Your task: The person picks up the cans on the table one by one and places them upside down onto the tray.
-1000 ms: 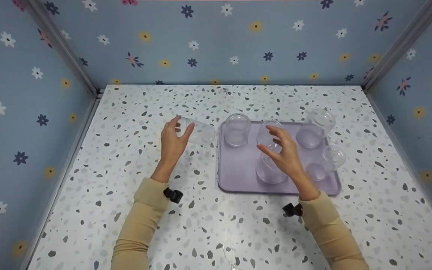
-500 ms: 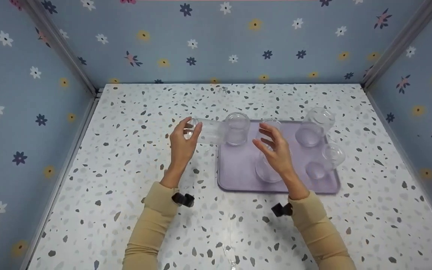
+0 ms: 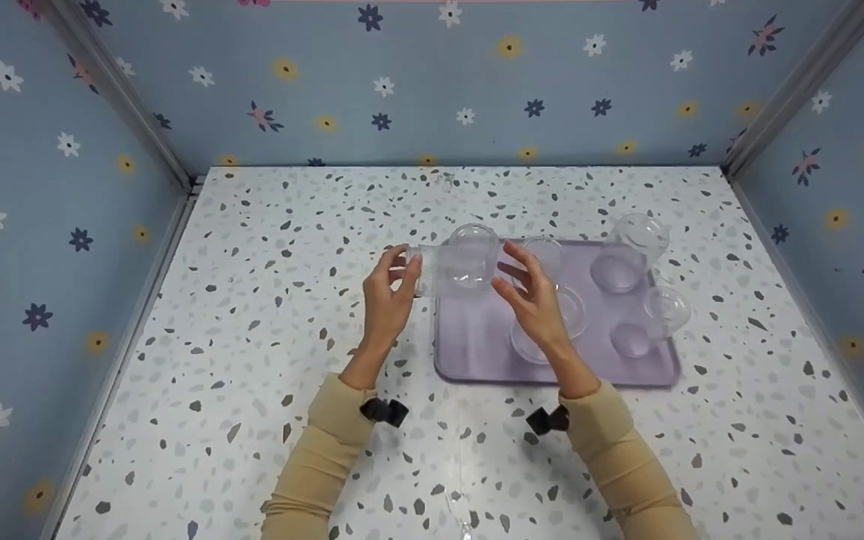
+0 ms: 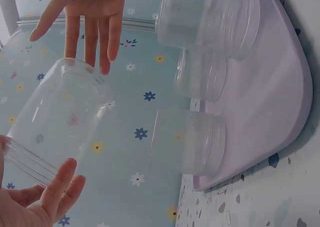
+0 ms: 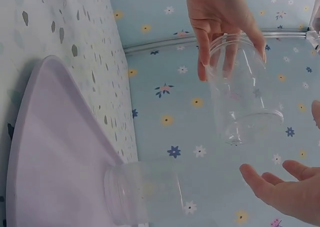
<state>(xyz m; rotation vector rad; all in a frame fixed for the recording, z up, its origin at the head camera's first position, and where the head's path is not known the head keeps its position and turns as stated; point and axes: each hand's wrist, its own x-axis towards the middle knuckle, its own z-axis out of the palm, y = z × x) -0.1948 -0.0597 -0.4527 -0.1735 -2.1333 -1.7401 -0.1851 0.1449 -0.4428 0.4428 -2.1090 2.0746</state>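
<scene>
My left hand [image 3: 389,301] grips a clear jar [image 3: 433,271] by its ringed neck end and holds it on its side in the air, closed base toward the right. Opposite that base is my right hand [image 3: 539,309], fingers spread and slightly bent, holding nothing. In the right wrist view a gap shows between its fingertips [image 5: 247,171] and the jar [image 5: 242,94]. Below, a lilac tray [image 3: 469,352] bears several clear jars standing mouth down, among them a back-left jar [image 3: 475,238] partly behind the held one.
Other jars on the tray are a front-middle jar [image 3: 533,349], a tall back-right jar [image 3: 618,271] and a smaller front-right jar [image 3: 633,341]. The tray lies on a speckled white table [image 3: 267,315]. Flowered blue panels [image 3: 432,90] enclose the back and sides.
My left hand has carried the jar rightward, from beside the tray to over its back-left part. My right hand has moved left, toward the jar's base.
</scene>
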